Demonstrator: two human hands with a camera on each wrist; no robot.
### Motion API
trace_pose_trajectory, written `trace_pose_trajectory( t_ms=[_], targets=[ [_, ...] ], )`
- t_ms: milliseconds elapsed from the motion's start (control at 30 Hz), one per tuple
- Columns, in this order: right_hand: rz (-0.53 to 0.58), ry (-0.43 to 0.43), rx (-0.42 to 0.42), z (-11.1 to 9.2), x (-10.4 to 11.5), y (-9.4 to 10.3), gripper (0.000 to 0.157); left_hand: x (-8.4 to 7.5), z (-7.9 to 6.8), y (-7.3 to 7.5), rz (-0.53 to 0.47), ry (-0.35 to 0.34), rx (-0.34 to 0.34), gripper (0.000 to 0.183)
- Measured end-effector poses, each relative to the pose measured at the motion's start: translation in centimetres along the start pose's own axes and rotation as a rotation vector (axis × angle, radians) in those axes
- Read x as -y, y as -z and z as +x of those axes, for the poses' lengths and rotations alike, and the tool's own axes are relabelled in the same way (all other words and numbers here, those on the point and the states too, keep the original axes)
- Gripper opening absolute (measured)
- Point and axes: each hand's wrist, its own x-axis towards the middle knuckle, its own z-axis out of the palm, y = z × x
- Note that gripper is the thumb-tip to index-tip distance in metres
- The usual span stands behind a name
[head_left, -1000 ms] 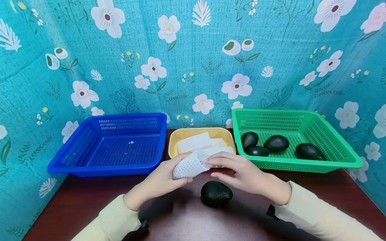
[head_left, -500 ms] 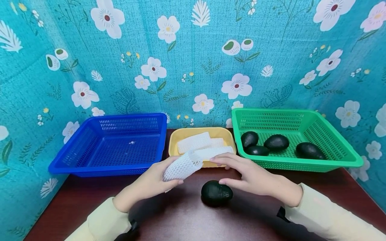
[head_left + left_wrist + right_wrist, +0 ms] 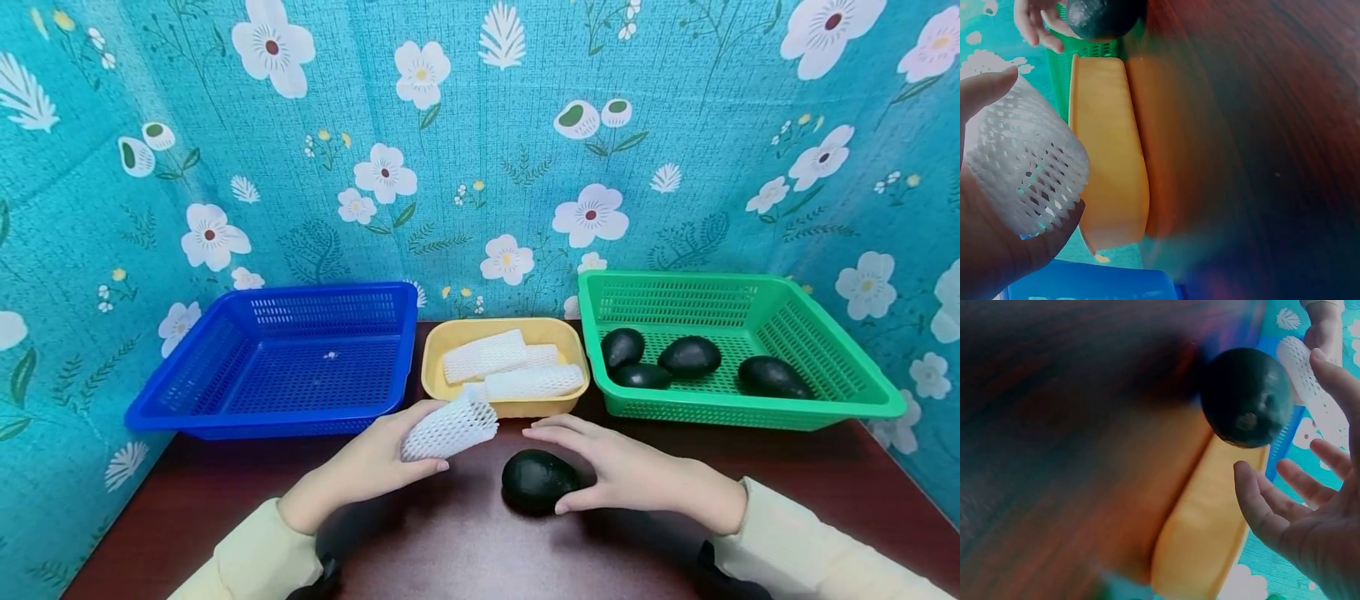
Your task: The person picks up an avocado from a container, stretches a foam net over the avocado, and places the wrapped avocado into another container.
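Floral turquoise cloth (image 3: 465, 125) hangs behind the dark worktop (image 3: 480, 554). From the head view we see a lone avocado (image 3: 536, 482) on the near worktop, just left of the right hand (image 3: 630, 472) — the nearer hand. The avocado's long axis runs roughly left to right, towards those spread fingers. Farther left, the left hand (image 3: 375, 458) holds a white foam net (image 3: 450, 427), mouth facing right. In the left wrist view we find fingers curled round that net. In the right wrist view we see fingers apart, holding nothing — contact we cannot tell.

Five avocados (image 3: 538, 482) (image 3: 622, 348) (image 3: 641, 377) (image 3: 689, 357) (image 3: 775, 377) counted; four mesh sleeves (image 3: 452, 427) (image 3: 483, 354) (image 3: 542, 356) (image 3: 534, 382) visible; two baskets (image 3: 315, 375) (image 3: 750, 408); one tub (image 3: 517, 408). Two hands (image 3: 375, 462) (image 3: 630, 471) present; two cuffs (image 3: 266, 546) (image 3: 772, 517); one table (image 3: 480, 558).
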Motion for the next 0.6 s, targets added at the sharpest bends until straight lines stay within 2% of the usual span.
trace_pose_trajectory(
  t_ms=[133, 367, 600],
  targets=[
    [0.044, -0.007, 0.024, 0.1, -0.6, -0.6, 0.079, 0.5, 0.0, 0.0, 0.012, 0.016, 0.013, 0.066],
    [0.075, 0.084, 0.02, 0.2, -1.5, -1.8, 0.077, 1.2, 0.0, 0.0, 0.078, 0.036, 0.076, 0.064],
    [0.098, 0.093, 0.006, 0.4, -1.6, -2.4, 0.066, 1.4, 0.1, -0.1, 0.096, 0.08, 0.115, 0.066]
  ],
)
